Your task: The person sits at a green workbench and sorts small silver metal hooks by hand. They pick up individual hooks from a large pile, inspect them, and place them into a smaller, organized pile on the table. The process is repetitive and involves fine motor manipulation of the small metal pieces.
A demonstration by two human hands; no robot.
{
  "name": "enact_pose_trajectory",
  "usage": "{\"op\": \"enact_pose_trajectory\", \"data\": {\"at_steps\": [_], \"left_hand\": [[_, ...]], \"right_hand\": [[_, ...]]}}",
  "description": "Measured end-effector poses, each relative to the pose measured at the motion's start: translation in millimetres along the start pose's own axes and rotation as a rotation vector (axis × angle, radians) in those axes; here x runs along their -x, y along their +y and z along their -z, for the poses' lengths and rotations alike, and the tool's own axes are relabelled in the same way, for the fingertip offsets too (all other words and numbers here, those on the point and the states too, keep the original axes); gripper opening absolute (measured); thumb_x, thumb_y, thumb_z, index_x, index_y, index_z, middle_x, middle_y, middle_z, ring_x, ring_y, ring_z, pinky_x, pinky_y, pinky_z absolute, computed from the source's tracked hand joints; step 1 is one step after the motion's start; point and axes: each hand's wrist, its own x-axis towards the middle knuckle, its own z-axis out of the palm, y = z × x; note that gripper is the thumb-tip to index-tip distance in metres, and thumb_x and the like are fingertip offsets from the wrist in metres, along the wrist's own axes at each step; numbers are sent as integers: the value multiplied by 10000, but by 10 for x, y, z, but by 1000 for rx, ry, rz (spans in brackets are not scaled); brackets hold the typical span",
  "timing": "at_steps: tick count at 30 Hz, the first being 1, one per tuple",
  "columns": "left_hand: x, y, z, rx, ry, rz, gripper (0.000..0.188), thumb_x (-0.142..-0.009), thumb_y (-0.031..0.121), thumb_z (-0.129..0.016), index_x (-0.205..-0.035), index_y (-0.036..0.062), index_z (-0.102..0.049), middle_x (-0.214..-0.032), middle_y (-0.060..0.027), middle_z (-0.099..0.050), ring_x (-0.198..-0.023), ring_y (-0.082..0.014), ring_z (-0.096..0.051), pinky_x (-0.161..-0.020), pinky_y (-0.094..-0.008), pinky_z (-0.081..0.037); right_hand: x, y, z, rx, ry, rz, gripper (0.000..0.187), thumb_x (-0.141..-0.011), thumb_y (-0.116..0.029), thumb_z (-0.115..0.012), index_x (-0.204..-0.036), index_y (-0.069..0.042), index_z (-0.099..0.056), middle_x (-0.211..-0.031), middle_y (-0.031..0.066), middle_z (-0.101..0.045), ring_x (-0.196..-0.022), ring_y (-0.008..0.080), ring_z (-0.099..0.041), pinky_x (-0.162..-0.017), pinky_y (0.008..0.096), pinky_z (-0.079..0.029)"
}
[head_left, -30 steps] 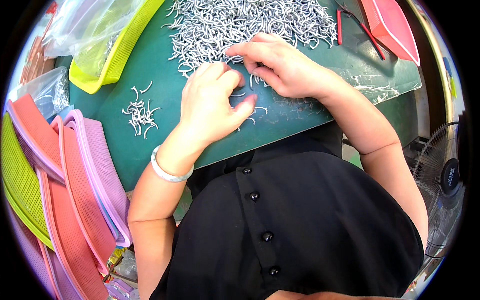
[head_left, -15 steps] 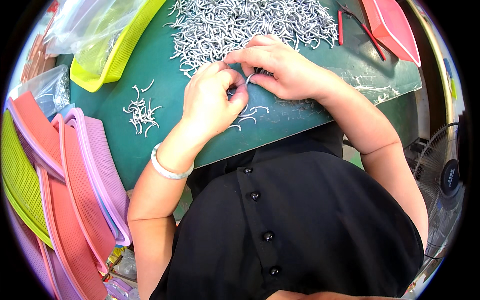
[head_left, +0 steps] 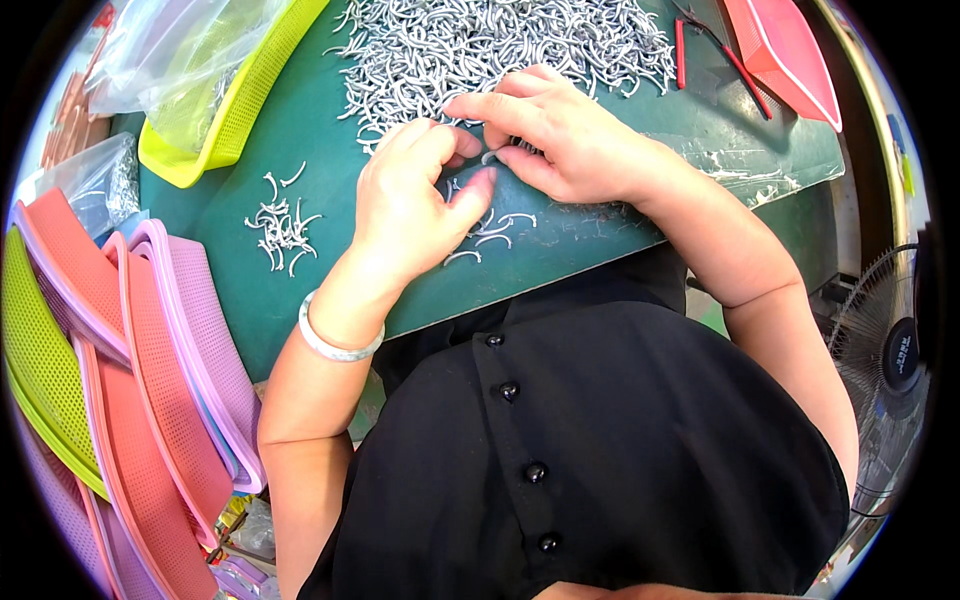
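Note:
My right hand [head_left: 575,140] pinches a short curved grey cord piece [head_left: 489,157] between thumb and fingers, near the front of the table. Close to its left side is my left hand [head_left: 405,200], thumb and index finger parted, with nothing visible between them; its other fingers are partly hidden. Just beyond both hands spreads a big heap of similar grey curved pieces [head_left: 490,45]. A few loose pieces [head_left: 490,235] lie beside my left thumb. Further left sits a small cluster of pieces [head_left: 284,230].
The green tabletop [head_left: 350,280] has a worn front edge. Red-handled pliers [head_left: 735,65] and a pink tray [head_left: 785,65] are at the far right. A yellow-green basket [head_left: 235,115] with plastic bags stands far left. Stacked baskets [head_left: 165,360] fill the left side; a fan [head_left: 885,350] stands right.
My left thumb and index finger have come apart from the grey cord piece, and the hand has shifted slightly left. My right hand stays nearly in place.

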Motion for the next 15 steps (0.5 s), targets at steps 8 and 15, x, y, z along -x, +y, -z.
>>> {"op": "enact_pose_trajectory", "data": {"at_steps": [8,15], "left_hand": [[18,-31,-17,-38,29,-33,134,-696,79,-753,-811,80,-685,-742,-28,-568,-717,-228,-554,-640,-353,-473],[34,-14,-3,-92,-4,-21,112,-690,68,-737,-784,76,-676,-758,-36,-579,-743,-246,-570,-666,-369,-485]], "right_hand": [[-1,-28,8,-5,-13,-4,556,-770,-33,-610,-1317,-53,-513,-836,43,-619,-873,253,-567,-870,390,-396],[0,-20,70,-73,-44,-15,576,-723,-15,-576,-1293,-90,-541,-850,49,-616,-913,256,-570,-905,399,-392]]}}
